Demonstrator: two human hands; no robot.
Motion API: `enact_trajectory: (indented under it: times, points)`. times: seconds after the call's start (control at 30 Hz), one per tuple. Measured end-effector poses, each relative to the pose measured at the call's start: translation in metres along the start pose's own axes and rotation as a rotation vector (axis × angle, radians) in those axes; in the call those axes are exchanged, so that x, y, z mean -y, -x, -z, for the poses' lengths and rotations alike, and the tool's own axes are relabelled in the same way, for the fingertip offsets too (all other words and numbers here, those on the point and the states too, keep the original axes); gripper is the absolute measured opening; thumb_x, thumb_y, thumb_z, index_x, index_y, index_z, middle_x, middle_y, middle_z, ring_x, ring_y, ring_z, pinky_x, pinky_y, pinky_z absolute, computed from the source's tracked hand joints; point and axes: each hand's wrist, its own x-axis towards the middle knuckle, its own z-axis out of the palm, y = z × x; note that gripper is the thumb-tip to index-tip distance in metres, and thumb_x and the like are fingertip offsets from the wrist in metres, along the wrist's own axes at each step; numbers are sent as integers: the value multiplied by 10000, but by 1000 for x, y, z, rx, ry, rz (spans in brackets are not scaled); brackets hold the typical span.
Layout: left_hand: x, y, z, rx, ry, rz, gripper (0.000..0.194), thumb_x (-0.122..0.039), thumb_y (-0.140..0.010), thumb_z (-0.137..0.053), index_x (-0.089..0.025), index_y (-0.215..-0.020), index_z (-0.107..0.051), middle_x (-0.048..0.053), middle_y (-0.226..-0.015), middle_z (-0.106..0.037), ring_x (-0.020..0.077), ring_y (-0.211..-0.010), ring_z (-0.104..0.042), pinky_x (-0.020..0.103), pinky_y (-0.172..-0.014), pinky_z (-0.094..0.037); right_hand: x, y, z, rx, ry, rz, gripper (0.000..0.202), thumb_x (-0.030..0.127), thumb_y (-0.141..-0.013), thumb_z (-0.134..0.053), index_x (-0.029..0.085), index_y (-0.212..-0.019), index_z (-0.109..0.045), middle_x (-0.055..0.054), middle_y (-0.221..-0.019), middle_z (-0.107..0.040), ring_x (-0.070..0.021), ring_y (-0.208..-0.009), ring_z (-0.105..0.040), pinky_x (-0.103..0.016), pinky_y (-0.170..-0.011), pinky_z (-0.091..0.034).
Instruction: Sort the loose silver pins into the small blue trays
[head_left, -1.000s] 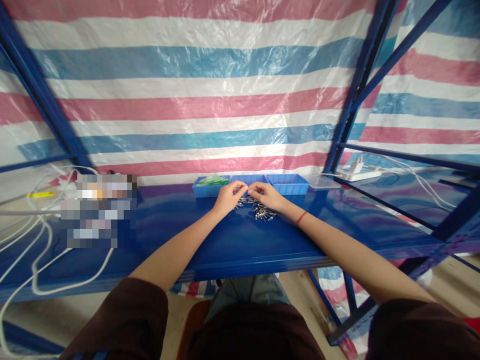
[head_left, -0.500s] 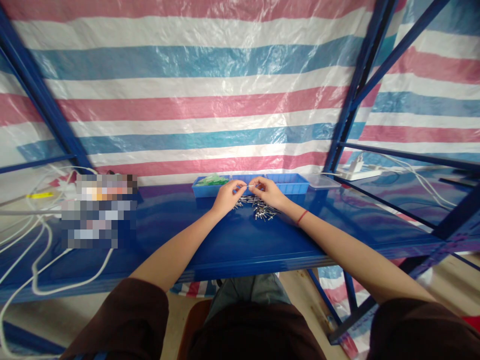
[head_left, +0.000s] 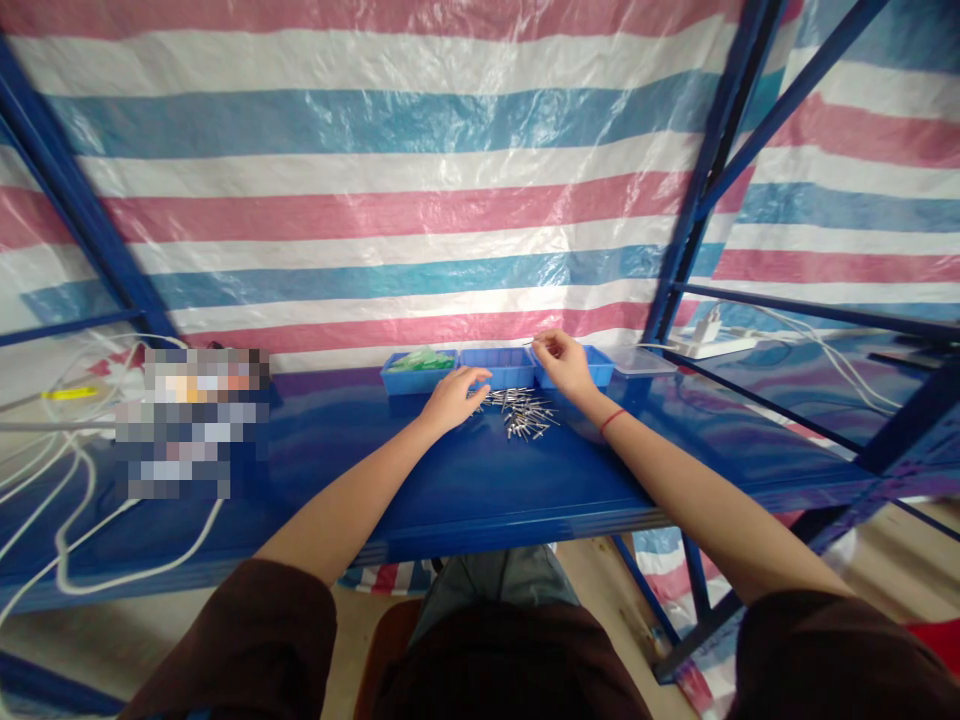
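A pile of silver pop rivets (head_left: 525, 412) lies on the blue tabletop between my hands. My left hand (head_left: 454, 398) rests at the left side of the pile, thumb and fingers apart, with nothing visible in it. Raised over the right blue bin (head_left: 598, 368), my right hand (head_left: 561, 362) pinches a thin rivet (head_left: 529, 344) whose end sticks out to the left. The middle blue bin (head_left: 499, 372) stands just behind the pile. Green pieces (head_left: 424, 360) fill the left blue bin (head_left: 420, 382).
A clear plastic lid (head_left: 645, 362) lies right of the bins. White cables (head_left: 135, 585) and a blurred-out area take up the left of the table. A power strip (head_left: 712, 340) sits at the far right. Blue frame posts (head_left: 694, 200) and striped sheeting (head_left: 390, 220) enclose the back.
My hands have parted. The right one has moved right and up with the rivet, over the right bin. My left hand has let go of the rivet and opened near the pile.
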Motion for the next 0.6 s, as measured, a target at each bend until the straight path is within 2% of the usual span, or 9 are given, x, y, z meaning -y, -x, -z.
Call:
enact_trajectory:
  times: [0.07,0.13,0.23,0.33,0.43,0.5,0.6]
  points:
    - [0,3,1,72,-96,-30,222,-288,-810,-519,-223,-983,-642,47,-1008,-639,196,-956,-569,345,-880,-431,-15,-5,16,-44,167,-20,196,314,-788,-493,161,-877,-576,-66,-770,-612,-162,-635,-526,-311,-643,-423]
    - [-3,5,2,139,-165,-42,203,-304,-794,-536,-240,-934,-667,45,-1019,-635,213,-970,-551,361,-871,-424,-27,-8,28,2,370,17,191,261,-773,-498,173,-919,-584,-63,-745,-607,-183,-646,-525,-334,-675,-418]
    - [-8,6,3,203,-222,-50,194,-322,-790,-541,-265,-909,-684,39,-990,-637,220,-960,-537,363,-844,-417,-33,-8,34,23,528,89,283,205,-748,-498,171,-1019,-569,-85,-804,-611,-228,-752,-543,-352,-725,-413]
    - [-9,5,4,220,-230,-74,189,-329,-810,-526,-268,-863,-696,34,-953,-649,205,-914,-541,343,-830,-406,-25,-6,26,26,544,148,330,204,-762,-477,162,-1082,-544,-89,-828,-613,-234,-766,-543,-354,-747,-409]
    - [-8,4,3,220,-192,-90,176,-321,-813,-535,-247,-811,-694,33,-918,-655,186,-883,-553,322,-836,-400,-10,-3,14,113,499,210,331,219,-781,-465,155,-1098,-538,-80,-819,-621,-220,-739,-538,-346,-747,-407]
    - [-9,4,3,210,-175,-93,165,-315,-817,-535,-240,-808,-682,29,-925,-655,181,-891,-561,317,-841,-400,0,1,8,196,470,245,297,217,-784,-462,149,-1053,-566,-79,-804,-629,-216,-746,-538,-342,-748,-406]
    - [-11,4,2,166,-172,-86,169,-309,-844,-505,-234,-852,-656,25,-951,-659,182,-897,-572,319,-834,-408,15,6,2,357,392,294,208,169,-755,-469,159,-885,-631,-72,-806,-653,-196,-746,-551,-324,-748,-412]
